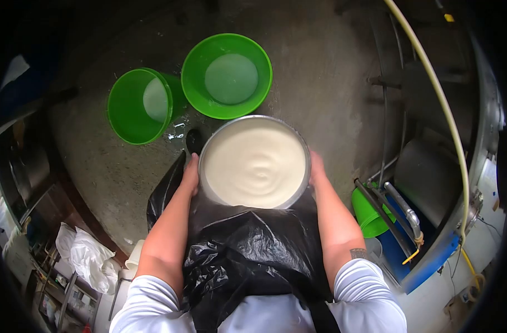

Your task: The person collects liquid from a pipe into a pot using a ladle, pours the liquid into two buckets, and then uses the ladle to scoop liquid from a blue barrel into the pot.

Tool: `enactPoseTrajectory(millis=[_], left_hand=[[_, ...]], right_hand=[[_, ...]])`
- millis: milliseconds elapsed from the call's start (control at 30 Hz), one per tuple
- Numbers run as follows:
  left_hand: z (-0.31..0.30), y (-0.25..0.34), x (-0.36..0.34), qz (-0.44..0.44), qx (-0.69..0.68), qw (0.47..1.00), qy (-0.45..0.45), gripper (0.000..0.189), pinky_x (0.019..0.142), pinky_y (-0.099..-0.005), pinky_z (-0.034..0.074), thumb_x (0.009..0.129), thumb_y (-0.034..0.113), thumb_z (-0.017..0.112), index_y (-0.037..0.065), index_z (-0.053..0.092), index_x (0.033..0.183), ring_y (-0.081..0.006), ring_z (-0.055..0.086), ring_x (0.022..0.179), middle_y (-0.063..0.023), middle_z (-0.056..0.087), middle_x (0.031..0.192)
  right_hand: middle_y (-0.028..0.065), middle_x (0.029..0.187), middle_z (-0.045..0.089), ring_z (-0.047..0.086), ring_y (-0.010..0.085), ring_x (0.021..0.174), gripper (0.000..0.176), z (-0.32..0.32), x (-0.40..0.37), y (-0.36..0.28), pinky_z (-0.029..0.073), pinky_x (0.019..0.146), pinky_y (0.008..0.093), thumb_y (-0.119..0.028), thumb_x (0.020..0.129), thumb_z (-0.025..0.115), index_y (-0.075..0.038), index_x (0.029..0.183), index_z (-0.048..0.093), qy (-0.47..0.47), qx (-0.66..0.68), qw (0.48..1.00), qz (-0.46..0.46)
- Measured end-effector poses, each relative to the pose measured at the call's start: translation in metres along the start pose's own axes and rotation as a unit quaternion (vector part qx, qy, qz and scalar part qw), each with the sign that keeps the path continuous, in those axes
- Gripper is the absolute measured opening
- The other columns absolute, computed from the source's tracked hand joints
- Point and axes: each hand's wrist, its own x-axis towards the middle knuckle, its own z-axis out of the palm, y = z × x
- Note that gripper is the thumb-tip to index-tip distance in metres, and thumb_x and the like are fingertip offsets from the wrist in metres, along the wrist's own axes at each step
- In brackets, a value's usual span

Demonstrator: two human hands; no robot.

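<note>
Between my two hands is a round metal pot [201,176], nearly full of a pale cream-coloured liquid [248,155] with ripples on its surface. My left hand [191,175] grips the pot's left side, and my right hand [317,168] grips the right side; most of the fingers are hidden by the rim. The pot is held close against the black plastic apron [248,250] on my front. Just beyond it stands a green bucket [227,41] with a little whitish liquid at the bottom. Left of that one, another green bucket [123,108] leans tilted, also with some whitish liquid inside.
The grey concrete floor [331,83] is wet beside the buckets. A pale hose [439,89] hangs down the right side, near metal pipes [403,208] and a third green container [370,213]. White plastic bags [92,258] lie at the lower left.
</note>
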Motion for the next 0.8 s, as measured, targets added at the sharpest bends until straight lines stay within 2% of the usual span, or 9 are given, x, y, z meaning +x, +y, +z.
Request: enactPoseTrajectory(millis=[33,67,100,200,267,467,533,633,800], left_hand=[[0.001,0.008,-0.019,-0.025,-0.012,1.000,0.002,0.081,0.117,-0.0398,0.036,0.106,0.066,0.038,0.001,0.044,0.155,-0.0277,0.047,0.142,-0.0165,0.049,0.156],[0.004,0.019,-0.044,-0.039,0.003,0.999,0.014,0.077,0.111,-0.0413,0.044,0.106,0.066,0.038,0.003,0.054,0.148,-0.0270,0.057,0.132,-0.0146,0.062,0.143],[0.003,0.004,-0.042,0.011,-0.011,1.000,0.025,0.077,0.110,-0.0406,0.045,0.107,0.066,0.037,0.002,0.056,0.146,-0.0258,0.060,0.128,-0.0146,0.064,0.140],[-0.017,-0.014,-0.054,0.011,-0.010,1.000,-0.026,0.068,0.108,-0.0376,0.045,0.110,0.056,0.036,0.001,0.058,0.143,-0.0235,0.060,0.127,-0.0135,0.066,0.138],[-0.014,0.016,-0.095,0.036,-0.059,0.998,-0.001,0.059,0.107,-0.0360,0.045,0.111,0.048,0.036,0.001,0.060,0.141,-0.0233,0.060,0.127,-0.0133,0.066,0.137],[-0.022,0.058,-0.160,0.066,-0.074,0.995,0.009,0.056,0.104,-0.0357,0.045,0.110,0.046,0.038,0.000,0.064,0.130,-0.0222,0.063,0.116,-0.0124,0.069,0.126],[-0.029,0.065,-0.162,0.065,-0.101,0.993,0.016,0.055,0.103,-0.0365,0.044,0.110,0.045,0.038,0.000,0.067,0.124,-0.0222,0.063,0.113,-0.0124,0.070,0.121],[-0.035,0.065,-0.151,0.138,-0.071,0.987,0.034,0.047,0.095,-0.0370,0.048,0.109,0.038,0.043,-0.001,0.068,0.120,-0.0216,0.063,0.105,-0.0131,0.070,0.115],[-0.035,0.057,-0.136,0.117,-0.070,0.990,0.045,0.051,0.091,-0.0359,0.051,0.111,0.042,0.041,0.000,0.067,0.124,-0.0214,0.067,0.104,-0.0130,0.071,0.116]], right_hand=[[0.0110,0.110,0.073,0.069,0.0215,0.095,0.048,0.001,-0.012,-0.003,0.055,0.086,0.0385,-0.045,0.107,0.054,-0.002,0.120,0.070,-0.005,-0.003,1.000,-0.008],[0.0099,0.109,0.073,0.068,0.0201,0.094,0.048,0.002,-0.026,-0.005,0.055,0.086,0.0376,-0.045,0.108,0.053,-0.002,0.119,0.070,-0.003,-0.027,0.999,-0.023],[0.0088,0.108,0.073,0.068,0.0187,0.093,0.048,0.002,-0.040,-0.010,0.055,0.085,0.0367,-0.045,0.108,0.052,-0.002,0.118,0.071,0.000,-0.051,0.998,-0.041],[0.0061,0.104,0.073,0.066,0.0159,0.091,0.048,0.012,-0.087,-0.030,0.055,0.084,0.0345,-0.045,0.109,0.052,-0.002,0.116,0.072,0.018,-0.064,0.995,-0.069],[0.0050,0.103,0.073,0.066,0.0151,0.090,0.048,0.016,-0.112,-0.045,0.055,0.083,0.0337,-0.045,0.109,0.053,-0.001,0.116,0.072,0.011,-0.080,0.993,-0.088],[0.0036,0.101,0.073,0.065,0.0129,0.089,0.046,0.034,-0.168,-0.076,0.054,0.082,0.0312,-0.041,0.110,0.053,0.000,0.117,0.071,0.012,-0.105,0.984,-0.140],[0.0037,0.102,0.073,0.065,0.0126,0.089,0.045,0.042,-0.171,-0.082,0.054,0.083,0.0306,-0.040,0.110,0.052,0.000,0.118,0.071,-0.005,-0.090,0.985,-0.145],[0.0040,0.105,0.073,0.065,0.0121,0.092,0.042,0.046,-0.168,-0.093,0.054,0.085,0.0294,-0.036,0.111,0.051,0.000,0.123,0.070,-0.017,-0.113,0.980,-0.162],[0.0045,0.110,0.073,0.066,0.0124,0.096,0.038,0.048,-0.162,-0.104,0.054,0.089,0.0291,-0.031,0.111,0.051,0.000,0.127,0.068,-0.048,-0.123,0.976,-0.171]])
